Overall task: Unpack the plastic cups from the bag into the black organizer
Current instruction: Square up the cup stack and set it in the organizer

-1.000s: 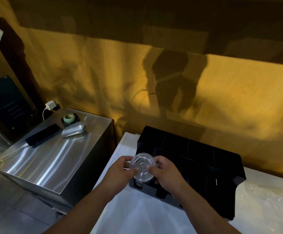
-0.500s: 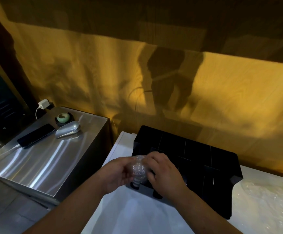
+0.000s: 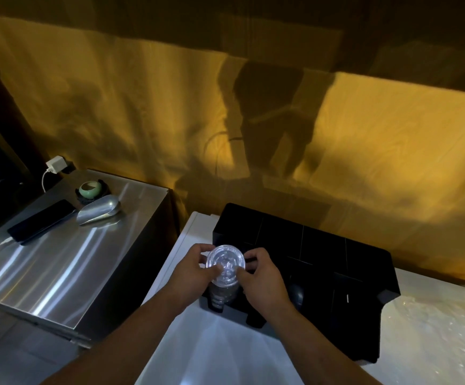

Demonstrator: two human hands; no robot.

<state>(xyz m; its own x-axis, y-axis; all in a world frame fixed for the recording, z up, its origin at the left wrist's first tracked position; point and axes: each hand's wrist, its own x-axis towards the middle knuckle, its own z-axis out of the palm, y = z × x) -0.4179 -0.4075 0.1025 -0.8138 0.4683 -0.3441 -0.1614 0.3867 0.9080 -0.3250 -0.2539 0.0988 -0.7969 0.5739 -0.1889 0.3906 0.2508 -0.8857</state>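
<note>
A stack of clear plastic cups [image 3: 225, 266] stands in the front-left slot of the black organizer [image 3: 323, 245], its round top facing me. My left hand [image 3: 194, 270] grips the stack's left side with thumb and fingers. On the right side my right hand [image 3: 264, 282] pinches it the same way. The organizer sits on a white table [image 3: 212, 351] against the yellow wall. A crinkled clear plastic bag [image 3: 436, 337] lies at the right of the organizer. The lower part of the stack is hidden inside the slot.
A steel counter [image 3: 59, 262] stands to the left, lower than the table, with a dark phone [image 3: 41, 219] on a charging cable, a metal scoop [image 3: 99, 209] and a small green bowl [image 3: 89, 188]. A charger [image 3: 56, 165] is plugged into the wall behind it.
Half a second ago my right hand covered the stack's top. Now both hands are at its sides and the round top shows again. The view has shifted slightly.
</note>
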